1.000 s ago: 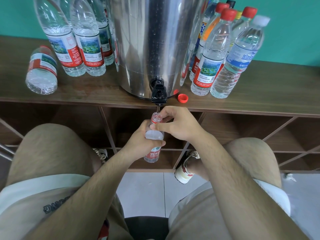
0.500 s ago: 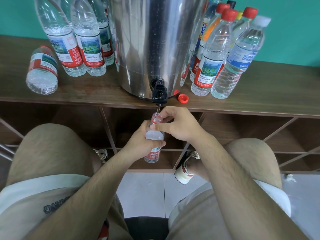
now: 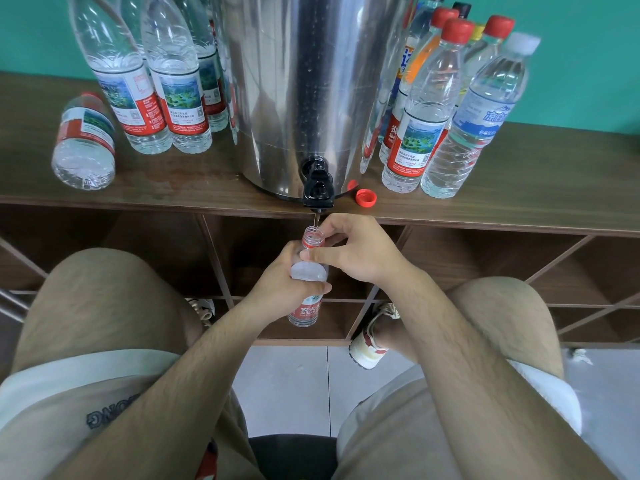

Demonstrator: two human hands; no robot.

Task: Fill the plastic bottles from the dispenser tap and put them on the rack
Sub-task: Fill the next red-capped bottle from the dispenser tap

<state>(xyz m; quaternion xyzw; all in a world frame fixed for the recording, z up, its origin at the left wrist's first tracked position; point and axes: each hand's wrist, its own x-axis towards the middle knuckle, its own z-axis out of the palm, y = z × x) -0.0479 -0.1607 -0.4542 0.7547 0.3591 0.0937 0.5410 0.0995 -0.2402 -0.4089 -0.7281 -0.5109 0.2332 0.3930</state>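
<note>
Filling was the step in hand. Directly under the tap (image 3: 318, 188), the left hand (image 3: 280, 289) had its fingers wrapped round the body of a small plastic bottle (image 3: 309, 271). The bottle stood upright with its open mouth just below the spout, and a thin stream ran in. The right hand (image 3: 360, 254) pinched the neck between thumb and fingertips. How full the bottle was could not be told. The next move would likely call for shutting the tap, then fetching the red cap (image 3: 366, 197) that lay on the rack top (image 3: 519, 202) just right of the tap.

Left of the tap, a lying bottle (image 3: 83, 147) and upright bottles (image 3: 180, 95) wore red-and-white labels with a green landscape; their small print was unreadable. The held bottle's label showed "农夫" above letters beginning "NONGF". Right of the tap, a blue label (image 3: 485, 123) read "凉白".
</note>
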